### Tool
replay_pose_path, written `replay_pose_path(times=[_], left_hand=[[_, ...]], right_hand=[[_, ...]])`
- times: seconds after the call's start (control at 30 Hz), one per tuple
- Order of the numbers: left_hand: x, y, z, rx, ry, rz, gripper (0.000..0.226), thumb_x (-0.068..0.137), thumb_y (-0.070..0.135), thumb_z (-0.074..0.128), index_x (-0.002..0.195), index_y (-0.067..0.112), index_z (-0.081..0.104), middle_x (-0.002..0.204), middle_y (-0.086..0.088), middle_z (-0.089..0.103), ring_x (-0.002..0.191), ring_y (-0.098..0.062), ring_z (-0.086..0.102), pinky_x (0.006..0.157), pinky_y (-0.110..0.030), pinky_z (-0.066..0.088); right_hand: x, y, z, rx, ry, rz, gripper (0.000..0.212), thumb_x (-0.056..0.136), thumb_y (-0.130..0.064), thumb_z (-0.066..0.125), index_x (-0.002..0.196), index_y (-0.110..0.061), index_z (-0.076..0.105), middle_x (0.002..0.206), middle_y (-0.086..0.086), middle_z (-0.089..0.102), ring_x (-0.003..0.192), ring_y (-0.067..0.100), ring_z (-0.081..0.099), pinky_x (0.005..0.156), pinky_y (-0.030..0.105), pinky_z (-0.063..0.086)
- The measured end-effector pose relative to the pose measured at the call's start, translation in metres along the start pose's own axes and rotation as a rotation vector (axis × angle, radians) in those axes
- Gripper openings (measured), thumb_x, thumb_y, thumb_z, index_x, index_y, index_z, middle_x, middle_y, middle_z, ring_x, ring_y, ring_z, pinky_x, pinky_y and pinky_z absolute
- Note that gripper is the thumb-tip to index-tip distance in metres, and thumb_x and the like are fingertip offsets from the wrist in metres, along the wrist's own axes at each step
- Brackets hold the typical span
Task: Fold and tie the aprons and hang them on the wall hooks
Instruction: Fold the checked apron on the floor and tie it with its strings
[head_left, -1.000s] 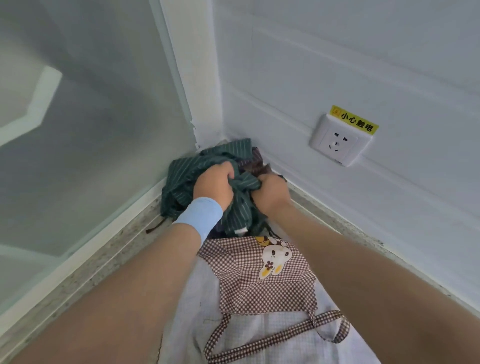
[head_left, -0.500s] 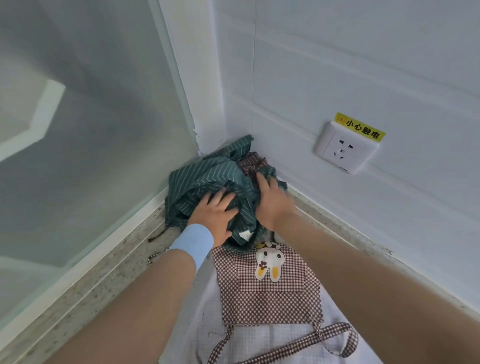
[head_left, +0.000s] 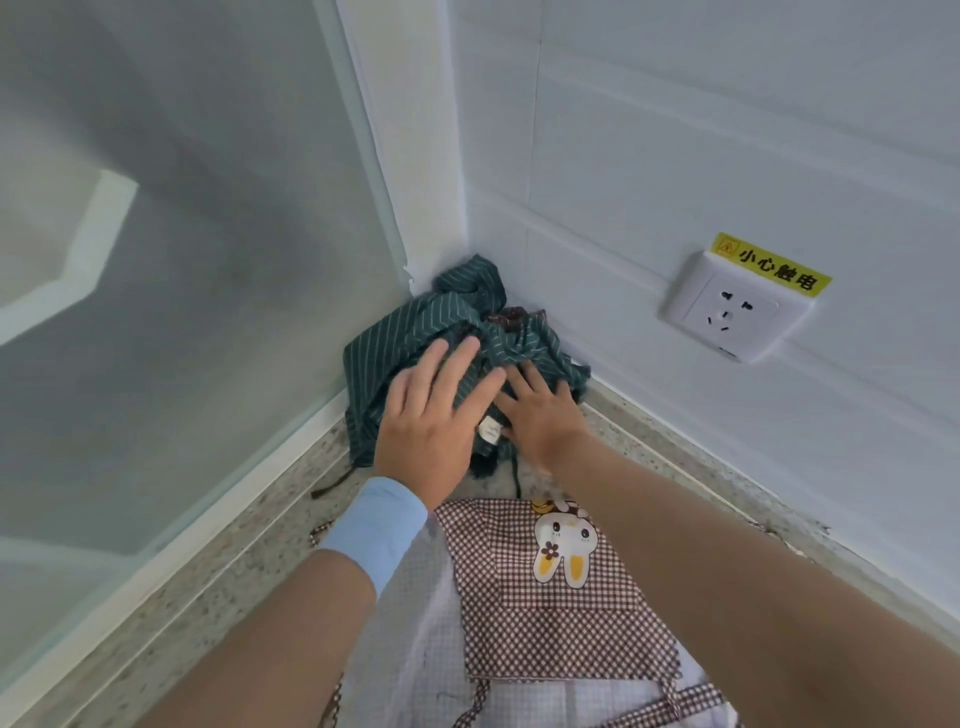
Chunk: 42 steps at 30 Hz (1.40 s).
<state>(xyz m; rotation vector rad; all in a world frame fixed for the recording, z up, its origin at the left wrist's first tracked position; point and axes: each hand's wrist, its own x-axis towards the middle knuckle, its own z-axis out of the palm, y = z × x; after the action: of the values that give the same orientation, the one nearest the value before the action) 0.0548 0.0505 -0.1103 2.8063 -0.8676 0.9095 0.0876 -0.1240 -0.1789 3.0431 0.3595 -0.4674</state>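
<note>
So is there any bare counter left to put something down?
Two strips of speckled stone counter are bare: one between the frosted glass pane and the brown checked apron, one along the white wall below its socket. The corner is crowded: the crumpled green striped apron fills it, with the left hand and right hand on it.
</note>
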Motion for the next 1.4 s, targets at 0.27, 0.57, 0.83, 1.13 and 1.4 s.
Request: replay_pose_path(times=[0.27, 0.57, 0.83, 1.13, 1.4], left_hand=[[0.014, -0.033, 0.062, -0.076, -1.071, -0.204, 0.092, 0.088, 0.066, 0.048, 0.155, 0.036, -0.007, 0.164, 0.0, -0.017, 0.151, -0.029, -0.009, 0.122, -0.049, 0.004], [0.007, -0.02, 0.021, -0.141, -0.673, -0.298, 0.059, 0.08, 0.038, 0.062, 0.136, 0.031, 0.046, 0.157, -0.005, 0.025, 0.146, -0.028, 0.018, 0.118, -0.049, 0.017], [-0.049, 0.071, -0.005, -0.457, -0.622, 0.037, 0.025, 0.09, 0.01, 0.05, 0.11, 0.021, 0.059, 0.111, 0.007, 0.054, 0.105, -0.015, 0.055, 0.085, -0.028, 0.05], [-0.088, 0.071, 0.019, -0.048, -1.174, -0.043, 0.073, 0.1, 0.045, 0.038, 0.157, 0.022, -0.001, 0.164, -0.001, -0.012, 0.15, -0.028, 0.002, 0.12, -0.049, 0.014], [-0.106, 0.087, 0.019, -0.246, -0.893, -0.107, 0.059, 0.096, 0.046, 0.044, 0.151, 0.031, 0.029, 0.155, -0.001, 0.028, 0.14, -0.026, 0.029, 0.114, -0.045, 0.03]], right_hand=[[0.017, 0.008, -0.012, -0.023, -0.157, -0.03, 0.088, 0.096, -0.032, 0.063, 0.158, -0.035, 0.001, 0.167, 0.003, -0.007, 0.153, 0.028, -0.008, 0.118, 0.062, 0.018], [-0.053, 0.028, -0.017, 0.276, 0.328, -0.092, 0.047, 0.091, -0.012, 0.057, 0.136, -0.028, 0.057, 0.149, 0.004, 0.045, 0.138, 0.027, 0.04, 0.115, 0.048, 0.036], [-0.151, 0.051, 0.035, 0.278, 0.058, 0.191, 0.04, 0.09, -0.036, 0.044, 0.129, -0.031, 0.054, 0.122, -0.005, 0.052, 0.105, 0.021, 0.059, 0.073, 0.031, 0.049], [-0.165, 0.083, 0.043, 0.107, 0.002, 0.386, 0.023, 0.103, -0.023, 0.044, 0.117, -0.017, 0.061, 0.112, 0.003, 0.059, 0.093, 0.025, 0.065, 0.065, 0.033, 0.047], [-0.189, 0.049, 0.049, 0.057, 0.277, 0.37, 0.049, 0.084, -0.009, 0.052, 0.132, -0.016, 0.054, 0.142, 0.017, 0.047, 0.128, 0.036, 0.047, 0.107, 0.051, 0.043]])
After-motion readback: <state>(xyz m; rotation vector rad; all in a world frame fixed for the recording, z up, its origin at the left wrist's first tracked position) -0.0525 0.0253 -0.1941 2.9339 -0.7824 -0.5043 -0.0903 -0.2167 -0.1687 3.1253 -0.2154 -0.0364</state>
